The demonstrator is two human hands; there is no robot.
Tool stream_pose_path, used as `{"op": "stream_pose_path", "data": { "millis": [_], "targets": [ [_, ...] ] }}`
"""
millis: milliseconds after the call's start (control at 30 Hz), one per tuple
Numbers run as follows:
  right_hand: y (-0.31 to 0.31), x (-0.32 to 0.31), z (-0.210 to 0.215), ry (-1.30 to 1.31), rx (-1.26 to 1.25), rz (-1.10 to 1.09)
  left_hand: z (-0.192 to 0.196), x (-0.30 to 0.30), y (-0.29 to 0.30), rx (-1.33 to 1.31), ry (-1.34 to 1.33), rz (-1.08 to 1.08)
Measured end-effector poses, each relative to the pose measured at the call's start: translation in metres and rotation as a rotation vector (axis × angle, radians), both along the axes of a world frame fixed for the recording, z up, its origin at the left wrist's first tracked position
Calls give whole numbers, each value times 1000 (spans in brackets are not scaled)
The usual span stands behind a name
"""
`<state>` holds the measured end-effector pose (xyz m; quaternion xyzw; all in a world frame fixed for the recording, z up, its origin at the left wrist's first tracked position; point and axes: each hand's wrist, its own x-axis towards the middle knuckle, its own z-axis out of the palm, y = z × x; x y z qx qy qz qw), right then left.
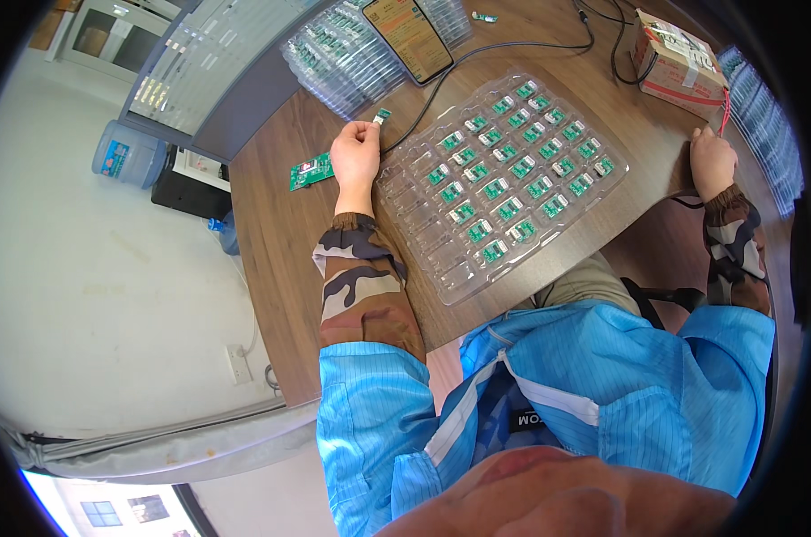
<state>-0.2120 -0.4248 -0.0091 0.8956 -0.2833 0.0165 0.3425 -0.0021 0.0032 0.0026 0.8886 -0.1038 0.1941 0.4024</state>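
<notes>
- Two bare hands in view: left hand point(356, 161) over the left half of the tabletop point(276, 246), right hand point(713, 166) at its right edge.
- Left: grasping. A small board point(382, 116), green and white, is pinched between thumb and fingertips, its end pointing toward the tabletop's far edge.
- Position of small board: just outside the tray's left corner, on the far side of the hand.
- Right: fingers curled, knuckles up, just below the box point(678, 67). A red wire point(725, 112) runs from the box toward the fingers; cannot tell whether they grip it.
- Tray point(443, 259): clear plastic, pocketed, set aslant, lower corner close to the tabletop's near edge.
- Boards point(522, 167) sit in rows in the tray, from its right edge to past the middle; pockets along its left edge show bare plastic.
- Large board point(311, 172): green, flat on the tabletop toward its left edge, right end beside the left hand's wrist.
- Stack point(343, 58) of clear trays at the tabletop's far left corner; phone point(409, 38), screen lit, leaning on it.
- Black cable point(513, 45) runs from near the left hand past the tray's far side.
- Lone board point(484, 17) near the tabletop's far edge.
</notes>
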Motion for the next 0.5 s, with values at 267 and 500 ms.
{"op": "stream_pose_path", "data": {
  "millis": [267,500],
  "targets": [
    [-1,0,-2,-3,-2,3,-1,1,0,1,9,4],
    [-2,0,-3,-6,-7,0,1,0,0,4,31,1]
  ]
}}
